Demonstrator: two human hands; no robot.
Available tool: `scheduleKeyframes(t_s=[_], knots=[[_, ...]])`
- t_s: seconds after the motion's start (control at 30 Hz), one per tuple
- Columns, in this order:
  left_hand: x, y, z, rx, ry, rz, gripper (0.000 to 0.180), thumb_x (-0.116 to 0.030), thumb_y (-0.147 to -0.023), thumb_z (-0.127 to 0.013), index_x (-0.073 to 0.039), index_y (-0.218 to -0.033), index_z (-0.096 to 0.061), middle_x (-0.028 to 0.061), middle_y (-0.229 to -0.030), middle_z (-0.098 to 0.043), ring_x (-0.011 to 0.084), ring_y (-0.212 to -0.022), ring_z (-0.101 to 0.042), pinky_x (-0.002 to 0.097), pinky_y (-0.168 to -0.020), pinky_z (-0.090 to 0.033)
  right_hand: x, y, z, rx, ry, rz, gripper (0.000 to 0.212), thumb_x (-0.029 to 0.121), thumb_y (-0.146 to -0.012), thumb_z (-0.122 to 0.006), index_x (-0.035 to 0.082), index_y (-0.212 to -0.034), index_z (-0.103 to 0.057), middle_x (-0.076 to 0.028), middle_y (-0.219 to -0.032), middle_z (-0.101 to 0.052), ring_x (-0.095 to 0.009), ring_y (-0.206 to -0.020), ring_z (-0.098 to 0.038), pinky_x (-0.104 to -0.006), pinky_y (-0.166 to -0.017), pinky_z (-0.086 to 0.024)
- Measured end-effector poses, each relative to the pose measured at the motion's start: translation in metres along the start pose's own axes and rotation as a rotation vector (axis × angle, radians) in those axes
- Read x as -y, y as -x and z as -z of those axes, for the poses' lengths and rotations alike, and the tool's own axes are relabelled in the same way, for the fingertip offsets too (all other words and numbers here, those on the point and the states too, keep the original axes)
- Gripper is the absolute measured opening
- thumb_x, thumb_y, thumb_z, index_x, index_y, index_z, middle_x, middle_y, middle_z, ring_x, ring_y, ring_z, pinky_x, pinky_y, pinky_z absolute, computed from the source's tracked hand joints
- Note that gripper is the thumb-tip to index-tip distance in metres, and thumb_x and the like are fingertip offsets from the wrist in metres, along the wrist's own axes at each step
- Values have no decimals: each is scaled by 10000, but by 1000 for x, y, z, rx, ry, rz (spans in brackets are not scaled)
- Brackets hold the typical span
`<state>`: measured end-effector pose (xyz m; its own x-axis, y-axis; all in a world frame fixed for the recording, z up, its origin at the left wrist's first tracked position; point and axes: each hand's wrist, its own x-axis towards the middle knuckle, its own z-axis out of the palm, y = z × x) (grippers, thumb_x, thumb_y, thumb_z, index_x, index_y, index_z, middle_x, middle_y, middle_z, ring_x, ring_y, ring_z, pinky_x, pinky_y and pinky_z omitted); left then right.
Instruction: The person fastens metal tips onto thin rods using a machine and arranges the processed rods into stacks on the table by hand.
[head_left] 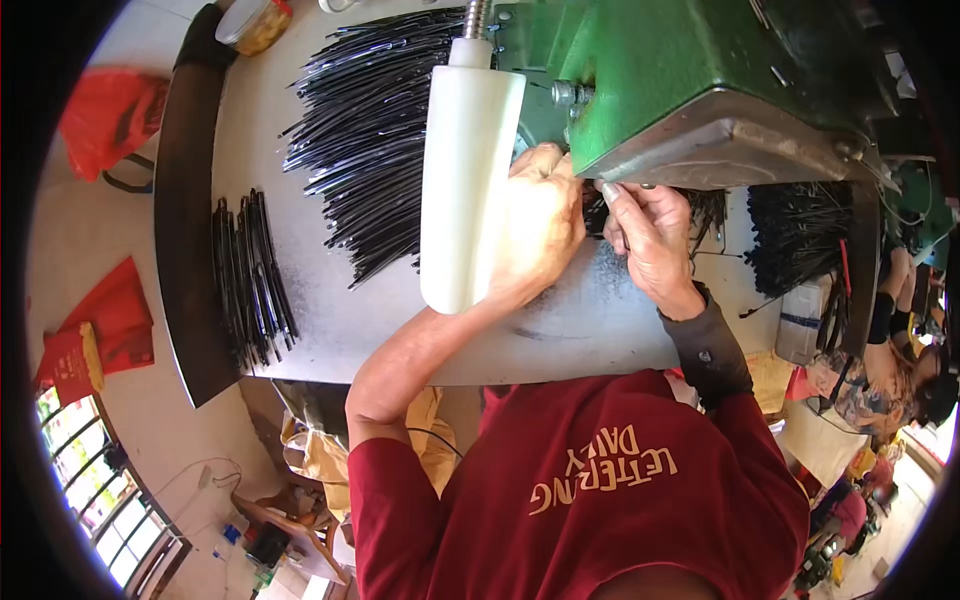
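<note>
My left hand [545, 225] is brightly lit, its fingers curled in under the edge of a green machine [640, 110]. Whatever those fingers hold is hidden. Beside it, my right hand [655, 235] makes a pinch of thumb and forefinger at the machine's lower edge; the thing pinched is too small to make out. Between and behind the hands, some thin dark rods [597, 215] show. A white lamp head [465, 190] on a flexible metal neck covers part of my left hand and wrist.
Thin black rods [380, 130] lie in a broad pile left of the lamp, with a smaller bundle [250, 275] at the table's left end. More dark rods [800, 235] are heaped at right by a pale box [800, 320]. A jar [253, 25] stands far left. Another person [890, 370] is at right.
</note>
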<state>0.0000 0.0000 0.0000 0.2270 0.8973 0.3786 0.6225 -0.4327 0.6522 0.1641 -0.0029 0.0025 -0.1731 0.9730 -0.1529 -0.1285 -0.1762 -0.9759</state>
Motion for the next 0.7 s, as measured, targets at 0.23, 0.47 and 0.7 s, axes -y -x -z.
scheduleKeyframes(t_s=[0.23,0.47,0.7], knots=[[1,-1,-2,-9,-16,28,113,-7,-759,-593,-12,-866,-558,131,-782,-555,298,-770,-593,393,-675,-482,2,-1,-5,-41,-52,-3,120,61,-919,-612,-36,-973,-654,-35,-761,-641,-38,-506,-457,-199,-439,-378],[7,0,-6,20,-53,10,80,-18,-762,-604,-20,-831,-563,118,-777,-555,280,-768,-599,385,-668,-482,-2,-3,-1,-37,-72,-6,117,78,-898,-653,-38,-914,-664,-38,-695,-635,-40,-514,-490,-196,-432,-392],[2,-1,-4,-12,2,16,104,-22,-771,-605,-23,-867,-566,112,-772,-558,276,-782,-603,377,-681,-486,1,-1,-2,-34,-74,4,112,76,-903,-648,-32,-924,-668,-38,-703,-640,-40,-511,-488,-193,-438,-395]])
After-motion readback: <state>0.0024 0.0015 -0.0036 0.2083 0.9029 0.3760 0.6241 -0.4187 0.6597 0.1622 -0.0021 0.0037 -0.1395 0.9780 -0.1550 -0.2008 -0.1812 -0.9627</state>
